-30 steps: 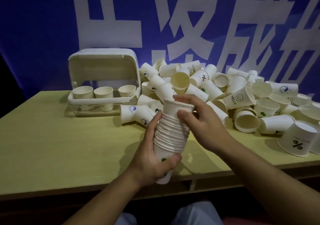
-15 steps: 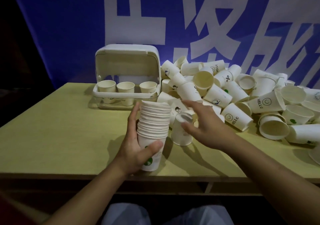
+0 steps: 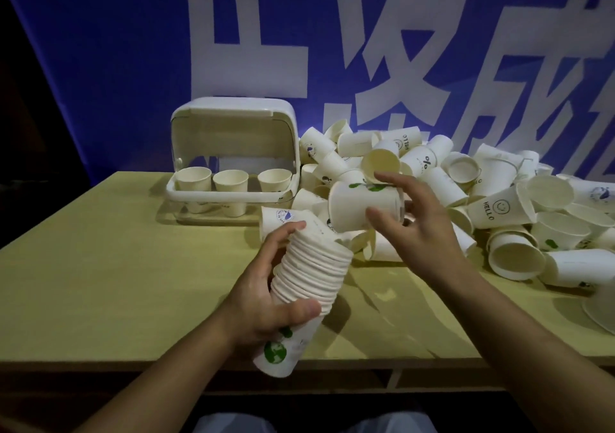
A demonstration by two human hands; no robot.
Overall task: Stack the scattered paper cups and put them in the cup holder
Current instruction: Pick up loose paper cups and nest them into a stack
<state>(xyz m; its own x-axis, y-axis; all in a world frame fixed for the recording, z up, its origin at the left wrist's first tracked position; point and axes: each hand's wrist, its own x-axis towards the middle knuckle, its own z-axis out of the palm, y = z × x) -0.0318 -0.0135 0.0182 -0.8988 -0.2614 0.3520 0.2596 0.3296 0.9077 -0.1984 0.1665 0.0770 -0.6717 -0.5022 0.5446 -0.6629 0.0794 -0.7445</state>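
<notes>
My left hand (image 3: 263, 303) grips a tall stack of nested paper cups (image 3: 309, 273), tilted to the right above the table's front edge. My right hand (image 3: 412, 226) holds a single white cup with a green mark (image 3: 359, 206) on its side, just above and right of the stack's open top. A big pile of loose paper cups (image 3: 466, 193) covers the table's right half. The white cup holder (image 3: 233, 146) stands at the back left with its lid up and three cups (image 3: 229, 179) in its slots.
The yellow table (image 3: 116, 266) runs left of the stack. Its front edge lies just below my left hand. A blue banner with large white characters (image 3: 299, 50) hangs behind. Loose cups reach the right edge of view.
My right hand picked a single cup off the table and lifted it toward the stack's top. My left hand tilted the stack to the right.
</notes>
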